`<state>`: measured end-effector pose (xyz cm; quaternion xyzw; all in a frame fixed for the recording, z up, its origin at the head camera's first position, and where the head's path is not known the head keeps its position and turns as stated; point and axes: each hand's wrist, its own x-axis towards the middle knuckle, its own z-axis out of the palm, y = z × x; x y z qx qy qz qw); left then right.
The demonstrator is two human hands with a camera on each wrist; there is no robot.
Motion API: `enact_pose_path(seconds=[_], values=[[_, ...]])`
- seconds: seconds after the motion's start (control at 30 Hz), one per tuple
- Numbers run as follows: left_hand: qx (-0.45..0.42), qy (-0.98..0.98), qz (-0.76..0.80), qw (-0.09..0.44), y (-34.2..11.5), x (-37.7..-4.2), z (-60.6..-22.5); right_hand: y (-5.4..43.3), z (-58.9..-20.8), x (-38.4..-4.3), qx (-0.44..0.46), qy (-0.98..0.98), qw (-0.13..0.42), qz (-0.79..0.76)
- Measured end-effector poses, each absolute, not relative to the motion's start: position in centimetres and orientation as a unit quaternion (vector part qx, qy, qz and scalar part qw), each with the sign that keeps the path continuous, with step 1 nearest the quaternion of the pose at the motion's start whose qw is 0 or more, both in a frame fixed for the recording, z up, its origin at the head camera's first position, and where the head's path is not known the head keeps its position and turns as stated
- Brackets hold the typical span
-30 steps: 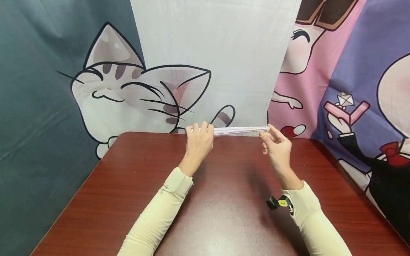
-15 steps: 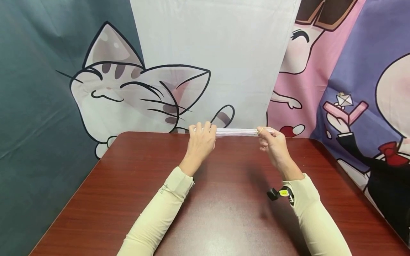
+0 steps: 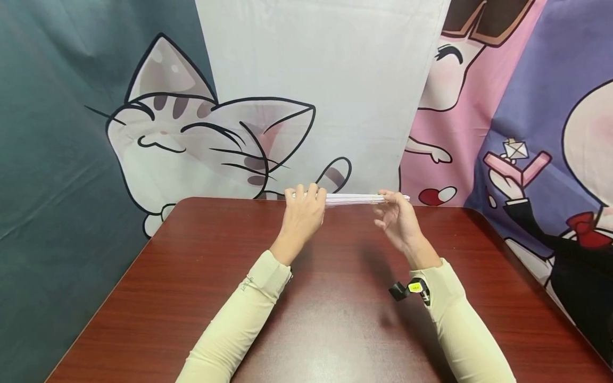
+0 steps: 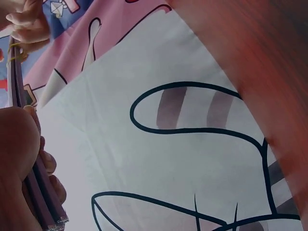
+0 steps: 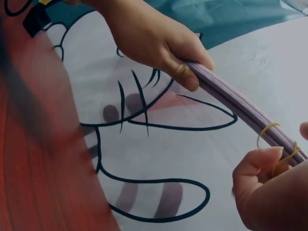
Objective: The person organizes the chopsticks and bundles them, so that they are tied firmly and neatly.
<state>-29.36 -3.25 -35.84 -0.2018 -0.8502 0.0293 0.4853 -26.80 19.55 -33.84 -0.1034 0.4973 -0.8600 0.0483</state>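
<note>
A bundle of long, thin, pale sticks (image 3: 351, 199) is held level above the far edge of the table. My left hand (image 3: 303, 218) grips its left part, fingers curled over the top and the thumb (image 5: 187, 79) along the side. Crinkled stick ends show below that hand in the left wrist view. Near the bundle's other end a yellow rubber band (image 5: 270, 127) makes two loops around the sticks. My right hand (image 3: 399, 221) is at that end, thumb and fingers bent at the band and pinching it, while the stick tips poke out past the fingers.
A reddish-brown wooden table (image 3: 325, 298) stretches under both arms. Behind it hangs a cloth backdrop (image 3: 364, 80) with cartoon drawings, close beyond the hands. A black strap with a small device (image 3: 407, 289) is on the right wrist.
The right hand pulled the stretched yellow band out past the sticks' end, then moved left with it over the sticks; the band now lies around the bundle. The left hand has shifted slightly right.
</note>
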Motion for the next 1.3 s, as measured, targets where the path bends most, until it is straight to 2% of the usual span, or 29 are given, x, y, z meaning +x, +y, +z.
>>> enact_pose_path(seconds=[0.13,0.2,0.4,0.5,0.7,0.87,1.13,1.3], values=[[-0.208,-0.851,0.034,0.481,-3.1,-29.3,-36.0,19.9,-34.3,-26.9,-0.114,0.466,0.080,-0.874],[-0.205,-0.853,0.036,0.478,-3.1,-29.2,-36.0,20.1,-34.6,-26.7,-0.122,0.453,0.077,-0.880],[-0.191,-0.858,0.041,0.475,-3.7,-29.5,-35.8,20.4,-35.1,-26.2,-0.088,0.418,-0.044,-0.903],[-0.194,-0.858,0.039,0.474,-3.7,-29.5,-35.8,20.0,-35.0,-26.1,-0.059,0.419,-0.069,-0.903],[-0.209,-0.853,0.054,0.476,-2.6,-29.1,-35.6,18.3,-35.4,-25.9,-0.013,0.457,-0.059,-0.887],[-0.228,-0.839,0.069,0.489,-1.9,-28.7,-35.3,17.1,-35.5,-25.4,-0.027,0.462,-0.040,-0.885],[-0.224,-0.841,0.064,0.488,-2.3,-28.9,-35.3,17.1,-35.5,-25.7,-0.014,0.407,-0.103,-0.908],[-0.242,-0.832,0.079,0.494,-1.5,-28.7,-35.5,15.6,-35.9,-25.3,-0.015,0.432,-0.065,-0.899]])
